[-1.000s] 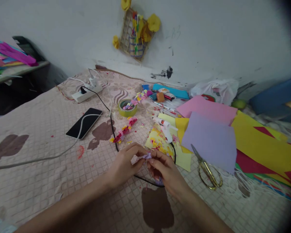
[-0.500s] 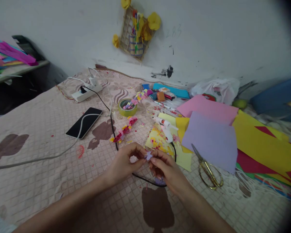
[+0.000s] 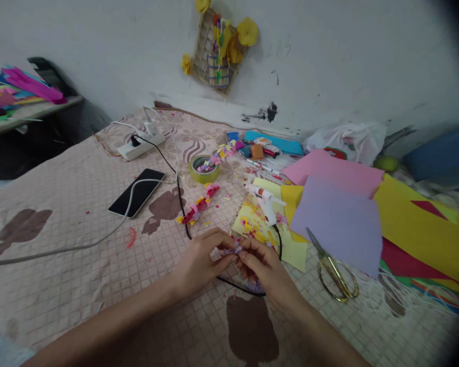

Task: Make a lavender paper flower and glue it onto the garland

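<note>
Between my fingertips is a small purple paper cutout (image 3: pixel 235 248), mostly covered by the fingers. My left hand (image 3: pixel 204 259) pinches it from the left, thumb and forefinger curved together. From the right, my right hand (image 3: pixel 260 262) pinches its other side. Under the right hand a bit of another purple piece (image 3: pixel 254 286) shows near the black cord. Beyond the hands, a white glue gun (image 3: pixel 265 203) lies on a pale yellow sheet (image 3: pixel 296 255) strewn with paper scraps. A red strip with pink and yellow pieces (image 3: pixel 199 210) lies ahead of the left hand.
Gold-handled scissors (image 3: pixel 337 275) lie right of the hands, beside a purple sheet (image 3: pixel 338 224) and a yellow sheet (image 3: pixel 416 229). A phone (image 3: pixel 136 193), a tape roll (image 3: pixel 204 176) and a power strip (image 3: pixel 141 147) are farther back. The glue gun's black cord passes beneath the hands.
The fingers have shifted on the purple cutout, which now shows less of its flat face. The whole scene sits slightly farther right in the view.
</note>
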{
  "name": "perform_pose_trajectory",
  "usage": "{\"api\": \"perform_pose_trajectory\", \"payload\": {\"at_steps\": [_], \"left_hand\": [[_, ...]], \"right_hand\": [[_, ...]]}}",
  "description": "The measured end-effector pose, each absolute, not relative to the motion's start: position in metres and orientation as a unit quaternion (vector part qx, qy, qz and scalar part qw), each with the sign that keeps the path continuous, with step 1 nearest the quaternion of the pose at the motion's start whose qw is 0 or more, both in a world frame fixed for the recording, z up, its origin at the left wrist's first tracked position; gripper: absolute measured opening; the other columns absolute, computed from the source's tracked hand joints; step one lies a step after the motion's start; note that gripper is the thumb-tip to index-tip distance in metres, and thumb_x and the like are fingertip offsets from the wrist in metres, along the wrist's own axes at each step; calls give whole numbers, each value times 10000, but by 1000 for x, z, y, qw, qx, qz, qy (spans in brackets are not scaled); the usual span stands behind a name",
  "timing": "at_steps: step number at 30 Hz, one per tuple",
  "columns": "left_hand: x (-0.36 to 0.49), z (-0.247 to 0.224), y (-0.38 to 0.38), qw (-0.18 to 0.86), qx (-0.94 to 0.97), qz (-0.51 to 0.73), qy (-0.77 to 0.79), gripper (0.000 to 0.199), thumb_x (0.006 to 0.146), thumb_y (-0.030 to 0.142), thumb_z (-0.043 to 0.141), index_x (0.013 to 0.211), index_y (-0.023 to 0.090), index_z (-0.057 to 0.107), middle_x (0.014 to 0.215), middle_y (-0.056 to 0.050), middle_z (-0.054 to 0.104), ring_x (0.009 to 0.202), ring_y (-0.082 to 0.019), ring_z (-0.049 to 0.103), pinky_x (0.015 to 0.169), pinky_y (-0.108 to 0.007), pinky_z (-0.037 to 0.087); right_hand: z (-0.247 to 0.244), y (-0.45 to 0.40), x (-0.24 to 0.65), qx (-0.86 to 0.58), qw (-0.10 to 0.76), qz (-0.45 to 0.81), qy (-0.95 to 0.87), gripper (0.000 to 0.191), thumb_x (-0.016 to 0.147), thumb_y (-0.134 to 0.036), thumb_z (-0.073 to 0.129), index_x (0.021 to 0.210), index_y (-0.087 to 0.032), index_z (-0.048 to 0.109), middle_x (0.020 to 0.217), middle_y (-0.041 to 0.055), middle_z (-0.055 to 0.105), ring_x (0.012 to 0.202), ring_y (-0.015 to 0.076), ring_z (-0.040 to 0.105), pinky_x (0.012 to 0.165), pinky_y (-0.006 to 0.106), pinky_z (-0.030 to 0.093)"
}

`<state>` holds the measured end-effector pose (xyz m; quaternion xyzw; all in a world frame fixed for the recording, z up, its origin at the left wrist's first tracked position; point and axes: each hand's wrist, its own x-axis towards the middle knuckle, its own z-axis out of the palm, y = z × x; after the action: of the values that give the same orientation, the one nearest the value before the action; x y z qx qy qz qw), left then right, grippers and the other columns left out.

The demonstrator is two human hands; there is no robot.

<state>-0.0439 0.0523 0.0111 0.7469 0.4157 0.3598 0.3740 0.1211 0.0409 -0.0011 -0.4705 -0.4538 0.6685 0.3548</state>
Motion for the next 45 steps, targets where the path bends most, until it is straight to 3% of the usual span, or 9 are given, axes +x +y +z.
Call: {"api": "perform_pose_trajectory", "payload": {"at_steps": [7,20,29,45], "left_hand": [[-45,8,52,415,712,347,448,87,748,139,561,814,161,614,774,-28,632,720,-131,572,655,-247,448],[-47,1,59,659,486,380,430,213,680,310,687,730,115,617,651,-15,614,604,-100,554,592,-225,448],[-44,-2,58,788,308,365,388,193,654,254,722,735,118,612,681,-2,616,600,-64,545,602,-192,419],[-43,-5,57,751,383,347,411,228,681,317,696,730,116,601,658,-2,605,584,-68,523,581,-197,389]], "right_hand": [[4,41,121,-471,356,588,-553,185,798,-346,530,699,-194,493,591,-39,420,525,107,399,482,224,318],[4,39,122,-478,365,574,-556,144,815,-317,518,743,-193,536,616,-28,464,536,109,430,484,220,339],[2,38,119,-483,399,586,-514,137,802,-340,547,785,-206,520,622,-37,476,499,98,417,433,203,336],[1,39,123,-482,395,532,-574,86,817,-268,524,776,-193,526,656,-21,506,541,105,451,482,214,353]]}}
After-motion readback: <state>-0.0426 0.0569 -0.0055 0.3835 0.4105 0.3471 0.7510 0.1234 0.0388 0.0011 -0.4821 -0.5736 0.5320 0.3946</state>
